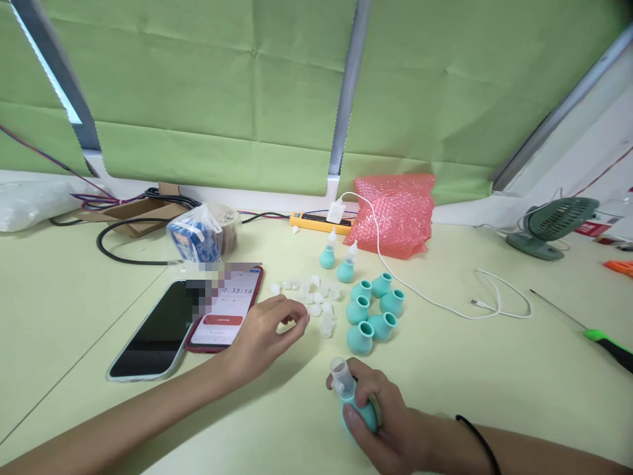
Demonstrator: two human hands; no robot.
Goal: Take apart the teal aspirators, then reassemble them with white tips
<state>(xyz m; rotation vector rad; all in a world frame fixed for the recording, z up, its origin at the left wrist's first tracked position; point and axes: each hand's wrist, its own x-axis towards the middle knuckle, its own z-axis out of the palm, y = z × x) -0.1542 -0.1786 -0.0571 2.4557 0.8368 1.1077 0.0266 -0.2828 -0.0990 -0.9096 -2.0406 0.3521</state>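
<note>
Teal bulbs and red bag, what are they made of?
Teal bulbs: probably rubber or silicone, with a smooth, dull sheen and thick, rounded rims.
Red bag: most likely bubble-wrap plastic, shiny, with little bumps and crinkles all over.

Left hand loosely curled, right hand closed in a grip, hands apart
</note>
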